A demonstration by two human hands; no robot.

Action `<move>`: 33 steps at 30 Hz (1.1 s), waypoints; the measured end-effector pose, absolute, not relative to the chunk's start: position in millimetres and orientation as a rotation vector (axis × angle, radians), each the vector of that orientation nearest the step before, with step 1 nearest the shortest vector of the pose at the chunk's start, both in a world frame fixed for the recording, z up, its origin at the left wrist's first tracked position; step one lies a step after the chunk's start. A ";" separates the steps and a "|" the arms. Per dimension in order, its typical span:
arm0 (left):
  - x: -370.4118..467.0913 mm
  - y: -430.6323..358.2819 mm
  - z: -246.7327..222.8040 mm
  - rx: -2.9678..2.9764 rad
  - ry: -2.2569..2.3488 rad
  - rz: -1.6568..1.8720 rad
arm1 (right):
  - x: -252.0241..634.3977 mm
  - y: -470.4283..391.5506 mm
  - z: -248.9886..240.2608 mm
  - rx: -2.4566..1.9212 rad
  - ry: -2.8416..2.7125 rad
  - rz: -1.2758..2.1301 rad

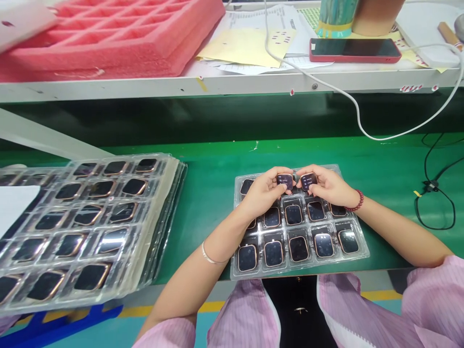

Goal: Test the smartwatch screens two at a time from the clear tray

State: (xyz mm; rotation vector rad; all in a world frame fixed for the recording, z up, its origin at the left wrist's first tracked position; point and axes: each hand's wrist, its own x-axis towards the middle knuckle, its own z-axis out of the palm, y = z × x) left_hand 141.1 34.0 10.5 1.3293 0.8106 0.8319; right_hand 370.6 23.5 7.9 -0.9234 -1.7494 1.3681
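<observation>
My left hand [266, 190] grips a smartwatch body [284, 181] with a lit screen, its thumb on the lower part of the glass. A second lit smartwatch body [308, 181] is in my right hand [326, 184], close beside the first. Both have gold-coloured frames and no straps. Under my hands lies a clear plastic tray [299, 267], its pockets holding several more watch bodies with dark screens, such as a watch body [299, 248] in the front row. My hands hide part of the back rows.
Stacked clear trays [145, 270] of dark watch bodies stand at the left on the green bench [208, 193]. Across the back runs a shelf [250, 86] with a pink foam tray [119, 60], papers and a phone [355, 50]. A white cable [357, 108] hangs down; black cables [431, 186] lie at right.
</observation>
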 end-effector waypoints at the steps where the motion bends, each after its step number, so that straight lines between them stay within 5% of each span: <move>1: 141.0 34.2 10.3 1.332 0.814 0.826 | 370.9 23.4 7.9 -0.938 -1.727 1.403; 33: 141.9 31.2 12.8 1.346 0.823 0.782 | 368.2 19.7 20.2 -1.053 -1.695 1.410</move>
